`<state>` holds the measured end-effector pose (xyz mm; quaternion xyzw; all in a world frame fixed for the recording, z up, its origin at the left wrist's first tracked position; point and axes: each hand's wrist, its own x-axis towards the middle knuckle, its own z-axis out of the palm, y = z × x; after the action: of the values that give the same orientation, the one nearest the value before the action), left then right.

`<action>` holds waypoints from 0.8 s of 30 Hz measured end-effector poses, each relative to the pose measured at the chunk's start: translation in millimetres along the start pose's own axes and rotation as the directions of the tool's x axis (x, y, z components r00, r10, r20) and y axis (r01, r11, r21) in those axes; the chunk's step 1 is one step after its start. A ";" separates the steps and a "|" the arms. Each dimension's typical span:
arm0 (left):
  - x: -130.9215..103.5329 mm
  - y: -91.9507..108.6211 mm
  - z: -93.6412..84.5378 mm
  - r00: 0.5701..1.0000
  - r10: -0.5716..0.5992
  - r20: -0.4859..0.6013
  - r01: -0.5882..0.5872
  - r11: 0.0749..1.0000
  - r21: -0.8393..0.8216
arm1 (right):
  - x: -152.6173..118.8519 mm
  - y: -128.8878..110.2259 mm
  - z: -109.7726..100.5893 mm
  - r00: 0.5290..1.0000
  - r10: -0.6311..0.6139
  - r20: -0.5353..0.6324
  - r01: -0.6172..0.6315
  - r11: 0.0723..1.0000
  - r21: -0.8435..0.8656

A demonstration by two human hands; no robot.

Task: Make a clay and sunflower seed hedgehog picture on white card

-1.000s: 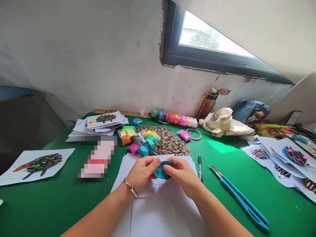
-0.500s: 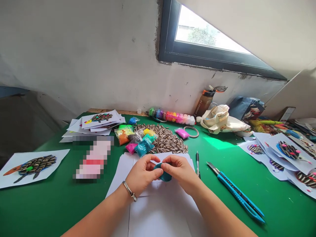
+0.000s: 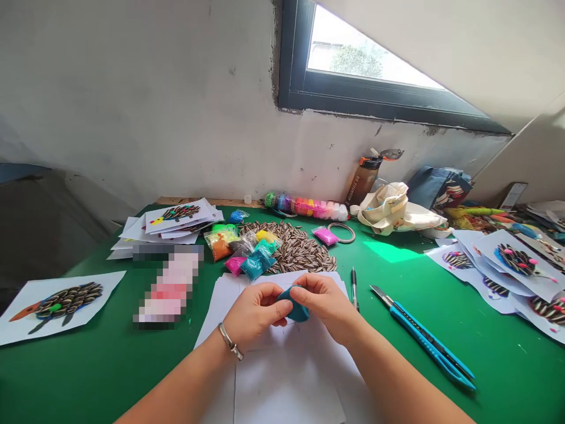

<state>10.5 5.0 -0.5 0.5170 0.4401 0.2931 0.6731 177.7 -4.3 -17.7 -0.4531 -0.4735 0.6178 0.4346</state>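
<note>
A flattened piece of blue modelling clay point(image 3: 297, 307) is pinched between my two hands, above the white paper point(image 3: 282, 377). My left hand point(image 3: 260, 306) grips its left edge between thumb and fingers. My right hand point(image 3: 322, 303) grips its upper right edge the same way. Some thin drawn lines show on the paper just below the clay. Beyond my hands lie a heap of striped sunflower seeds point(image 3: 302, 247) and several small bags of coloured clay, among them a teal bag point(image 3: 256, 263).
Right of the paper lie a pen point(image 3: 354, 288) and a blue utility knife point(image 3: 424, 338) with its blade out. Seed pictures on paper lie at the left point(image 3: 66, 303) and right point(image 3: 514, 265). A bottle point(image 3: 364, 179) and a cloth bag point(image 3: 388, 209) stand at the back.
The clay is tilted a little differently and more of its blue face shows between my fingers. Both hands still hold it in nearly the same place.
</note>
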 end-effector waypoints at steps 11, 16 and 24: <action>-2.8 2.4 -3.4 0.972 0.158 -0.176 -0.141 0.984 0.106 | -5.1 -1.7 1.7 0.963 0.181 0.202 -0.227 0.946 0.232; -4.6 2.2 -5.9 0.954 0.215 -0.207 -0.182 0.969 0.168 | -6.2 0.6 4.9 0.952 0.166 0.257 -0.231 0.941 0.248; -1.8 0.9 -4.4 0.991 0.132 -0.026 -0.133 0.989 -0.060 | -6.1 -3.6 -0.6 0.981 0.084 0.174 -0.109 0.984 0.142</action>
<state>5.8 5.7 0.6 0.5210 0.4029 0.3563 0.6628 180.0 -9.5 -13.3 -0.3879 -0.4376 0.7081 0.3957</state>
